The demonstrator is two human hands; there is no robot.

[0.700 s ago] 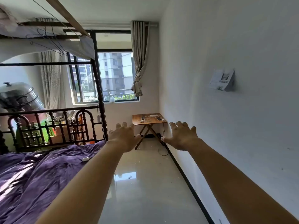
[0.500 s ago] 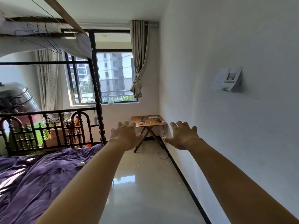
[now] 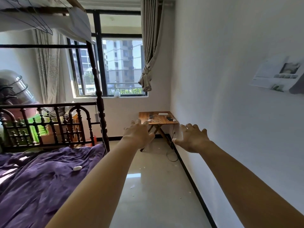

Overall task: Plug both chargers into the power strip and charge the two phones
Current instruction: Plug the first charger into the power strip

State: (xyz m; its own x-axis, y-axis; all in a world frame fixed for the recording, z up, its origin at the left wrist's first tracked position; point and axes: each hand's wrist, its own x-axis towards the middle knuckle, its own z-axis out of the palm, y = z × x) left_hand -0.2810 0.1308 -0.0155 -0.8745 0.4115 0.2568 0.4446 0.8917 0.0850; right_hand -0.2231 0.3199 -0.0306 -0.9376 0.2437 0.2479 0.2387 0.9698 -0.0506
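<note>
A small wooden folding table [image 3: 164, 121] stands in the far right corner under the window. On it lie a white power strip [image 3: 163, 114], a white charger with a coiled cable [image 3: 153, 120] and a dark phone [image 3: 169, 118]; the rest is too small to tell. Both arms are stretched forward, well short of the table. My left hand [image 3: 139, 134] is empty with fingers spread, and it overlaps the table's left front corner in view. My right hand [image 3: 192, 139] is empty too, fingers apart, near the right wall.
A bed with a purple blanket [image 3: 41, 178] and a dark carved footboard [image 3: 49, 125] fills the left side. A small white item [image 3: 77, 168] lies on the blanket. A shiny tiled floor strip [image 3: 148, 186] runs to the table. A cable [image 3: 171, 155] trails on the floor by the wall.
The view has moved forward along the floor toward the table, which looks larger. Both hands stay stretched out, open and empty.
</note>
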